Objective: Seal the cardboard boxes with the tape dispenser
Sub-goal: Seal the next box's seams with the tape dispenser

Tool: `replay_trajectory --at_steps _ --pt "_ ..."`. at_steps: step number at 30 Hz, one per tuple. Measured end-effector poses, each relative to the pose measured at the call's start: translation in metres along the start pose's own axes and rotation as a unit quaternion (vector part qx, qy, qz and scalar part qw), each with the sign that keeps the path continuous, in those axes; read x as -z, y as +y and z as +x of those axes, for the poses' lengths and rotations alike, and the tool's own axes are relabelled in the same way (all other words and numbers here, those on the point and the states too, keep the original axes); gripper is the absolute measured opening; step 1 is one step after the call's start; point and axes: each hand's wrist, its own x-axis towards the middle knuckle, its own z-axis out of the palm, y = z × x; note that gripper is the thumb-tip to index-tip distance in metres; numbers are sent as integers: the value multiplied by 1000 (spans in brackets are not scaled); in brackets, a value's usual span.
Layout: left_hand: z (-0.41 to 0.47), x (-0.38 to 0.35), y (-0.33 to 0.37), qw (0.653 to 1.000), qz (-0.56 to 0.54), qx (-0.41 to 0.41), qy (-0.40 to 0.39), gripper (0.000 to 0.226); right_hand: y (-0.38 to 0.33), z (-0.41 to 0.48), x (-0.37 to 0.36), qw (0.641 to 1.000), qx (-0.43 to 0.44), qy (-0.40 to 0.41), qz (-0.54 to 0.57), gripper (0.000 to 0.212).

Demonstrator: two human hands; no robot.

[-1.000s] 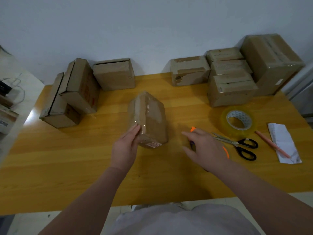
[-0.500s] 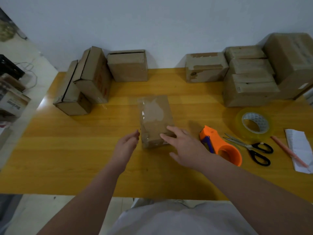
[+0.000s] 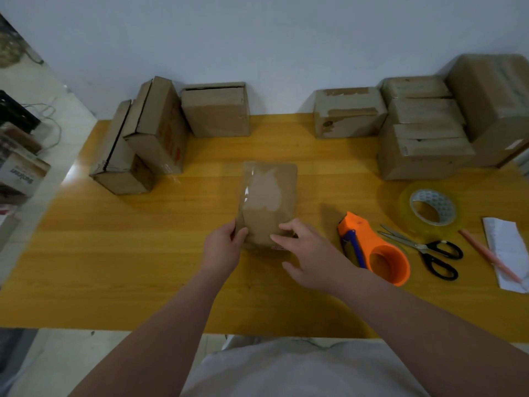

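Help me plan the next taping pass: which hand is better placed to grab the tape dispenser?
Right. The right hand touches the cardboard box's near end with the orange tape dispenser lying beside it; the left hand holds the box's opposite edge.

Centre of frame: a small box [image 3: 267,196] is lying on the table [image 3: 114,267], with the left hand [image 3: 221,250] holding its near left corner and the right hand [image 3: 309,259] resting on its near right corner. To the right, the tape dispenser [image 3: 378,253], scissors [image 3: 429,250], pencil [image 3: 486,255] and paper slip [image 3: 506,245] are lying in turn, with the tape roll [image 3: 440,202] sitting above the scissors. Three boxes [image 3: 154,130] are standing at upper left, and stacked boxes [image 3: 423,138] are sitting at upper right.
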Motion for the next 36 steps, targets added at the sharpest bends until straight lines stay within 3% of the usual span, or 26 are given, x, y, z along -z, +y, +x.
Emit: replay_trajectory --at_steps 4,9,12,16,18,22,24,26,28,32,36 --pt "-1 6 -1 999 -32 3 -44 31 1 -1 3 998 -23 10 49 56" --pt "-2 10 -2 992 -99 18 -76 34 3 -2 0 992 -90 -15 82 74" --pt "-6 9 -1 985 -151 50 -65 34 -1 2 -1 979 -146 -25 137 84" --pt "-8 13 17 988 -143 53 -2 31 -3 6 10 956 -180 34 227 80" --pt "-4 26 35 988 -153 28 -9 35 1 5 18 942 -194 69 266 82" --pt "4 71 73 984 -122 -39 -126 74 7 0 36 867 -221 142 424 74" --pt "8 90 84 966 -124 -71 -215 89 8 -2 45 802 -251 161 518 58" --pt "12 99 87 942 -126 -99 -296 102 10 -5 52 775 -274 155 548 40" --pt "14 97 82 926 -135 -106 -335 105 13 -10 56 784 -285 143 532 30" --pt "13 81 63 898 -212 -99 -372 90 18 -17 59 799 -310 164 488 30" --pt "9 62 54 908 -272 -83 -308 76 20 -18 62 807 -318 173 467 29"
